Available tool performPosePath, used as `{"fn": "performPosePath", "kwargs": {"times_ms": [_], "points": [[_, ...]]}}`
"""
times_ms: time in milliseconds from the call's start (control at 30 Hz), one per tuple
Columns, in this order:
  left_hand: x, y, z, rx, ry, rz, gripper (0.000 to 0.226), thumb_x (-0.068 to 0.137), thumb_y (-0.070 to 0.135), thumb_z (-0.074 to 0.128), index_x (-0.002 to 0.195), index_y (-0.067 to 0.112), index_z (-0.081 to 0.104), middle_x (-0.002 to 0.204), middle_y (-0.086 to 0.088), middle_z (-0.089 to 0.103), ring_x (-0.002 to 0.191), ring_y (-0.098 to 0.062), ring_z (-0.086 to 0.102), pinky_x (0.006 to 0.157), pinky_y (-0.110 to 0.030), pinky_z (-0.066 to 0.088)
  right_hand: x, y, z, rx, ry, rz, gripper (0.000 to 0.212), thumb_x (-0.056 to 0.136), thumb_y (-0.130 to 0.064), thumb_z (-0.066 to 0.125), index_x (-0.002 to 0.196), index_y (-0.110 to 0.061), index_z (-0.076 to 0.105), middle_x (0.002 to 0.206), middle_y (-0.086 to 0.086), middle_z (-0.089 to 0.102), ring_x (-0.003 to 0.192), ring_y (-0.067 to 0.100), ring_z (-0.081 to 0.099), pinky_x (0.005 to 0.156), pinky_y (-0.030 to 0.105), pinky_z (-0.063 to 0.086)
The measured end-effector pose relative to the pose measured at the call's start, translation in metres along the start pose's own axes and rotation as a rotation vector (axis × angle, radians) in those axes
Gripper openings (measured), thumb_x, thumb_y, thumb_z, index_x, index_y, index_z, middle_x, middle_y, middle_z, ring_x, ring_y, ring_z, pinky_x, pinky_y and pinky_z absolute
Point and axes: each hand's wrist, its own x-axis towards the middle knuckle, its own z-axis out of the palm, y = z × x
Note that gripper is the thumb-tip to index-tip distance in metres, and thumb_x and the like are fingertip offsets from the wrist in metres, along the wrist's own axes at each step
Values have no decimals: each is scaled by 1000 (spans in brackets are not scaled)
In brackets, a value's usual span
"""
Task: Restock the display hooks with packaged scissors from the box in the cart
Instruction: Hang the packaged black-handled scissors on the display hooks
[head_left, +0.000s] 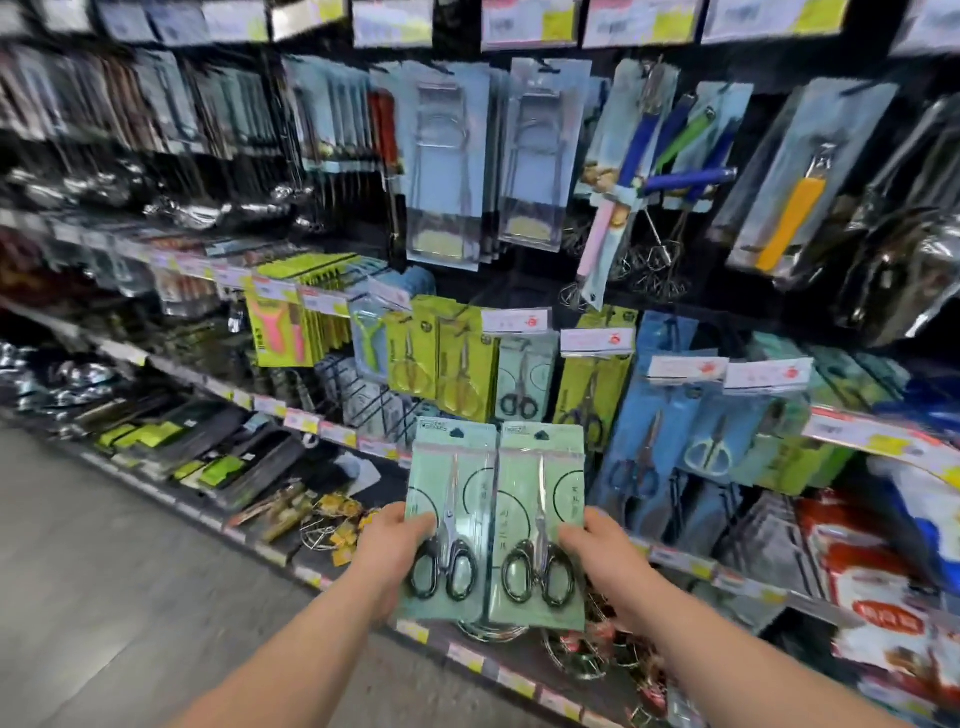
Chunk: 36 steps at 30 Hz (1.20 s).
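Grips: left grip (387, 551) pinches the lower left edge of one mint scissors pack (449, 519), thumb on its front. The right grip (608, 556) pinches the lower right edge of a second mint pack (540, 525) the same way.
Display wall (587, 291): hooks crowded with carded kitchen tools, with shelves of loose stock below.
Box and cart: out of view.
Target row: a matching hung pack (524, 376) sits just above the held pair, between yellow-green packs, with a white price tag (514, 319) at the hook's front.
Held packs: upright, facing the camera, side by side with inner edges touching or slightly overlapped. They are below the hooks, not yet on one.
Hang holes: a dark cut-out at the top of each card, left (457, 431) and right (542, 433).
Risk, wrong hook: neighbouring cards sit close, so a pack could land on the yellow-green row.
Risk, missed hole: both grips are low on the cards, so the tops may flex and slide past the hook tip.
Risk, drop: one-edge pinches are light, and snagging the price tag could twist a pack loose onto the shelf below.
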Motion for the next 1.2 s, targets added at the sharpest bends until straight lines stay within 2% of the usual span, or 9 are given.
{"fn": "performPosePath", "kwargs": {"times_ms": [67,267,433,533,667,833,967,1100,1200], "points": [[35,-5,-5,7,10,-14,69,64,38,61,126,7,55,120,-16,64,107,-36,62,95,-54,49,29,-13,2,7,15,-12,19,91,-20,49,101,-7,56,104,11,63,94,23,59,79,32,44],[90,32,-5,21,81,-33,65,73,32,64,130,3,51,126,-18,62,109,-35,62,97,-54,48,118,-49,0,43,30,-19,11,96,-17,43,89,-12,50,85,2,50,73,14,45,64,29,35],[112,68,13,64,96,-64,29,88,16,59,114,3,60,107,-16,69,96,-33,66,88,-46,55,174,-53,-1,27,5,-48,20,96,-18,45,113,-9,50,106,4,53,92,18,48,78,28,36],[128,76,22,62,85,-50,10,92,8,55,98,7,62,92,-13,70,83,-26,67,67,-33,55,192,-53,2,20,9,-45,24,95,-16,46,117,-8,52,111,7,56,96,21,53,74,28,37],[148,75,27,29,70,-57,13,91,10,56,101,5,62,97,-16,71,90,-30,67,80,-40,55,210,-51,4,42,16,-27,20,95,-15,47,112,-9,54,111,8,60,94,18,54,74,29,41],[171,77,31,-4,26,-77,4,93,10,55,91,11,58,87,-6,67,80,-17,62,62,-25,45,229,-54,6,19,49,19,45,96,-26,45,137,-7,40,129,8,50,119,24,48,94,35,38],[187,80,28,-2,-30,-71,12,92,9,56,83,18,55,89,-8,67,80,-17,61,69,-28,49,245,-58,9,14,113,37,42,95,-26,49,132,-7,47,132,9,54,113,23,51,91,30,40],[195,90,21,-2,-128,-68,23,94,4,53,77,19,48,72,4,54,65,-7,50,38,-9,40,262,-68,11,37,153,149,59,98,-32,43,147,-4,26,151,13,32,136,29,35,108,34,31],[208,90,14,-1,-155,-49,26,94,1,52,75,19,48,72,5,54,64,-6,50,35,-5,37,277,-68,11,79,203,189,61,97,-37,46,148,-8,28,153,11,31,137,31,34,111,38,32]]}}
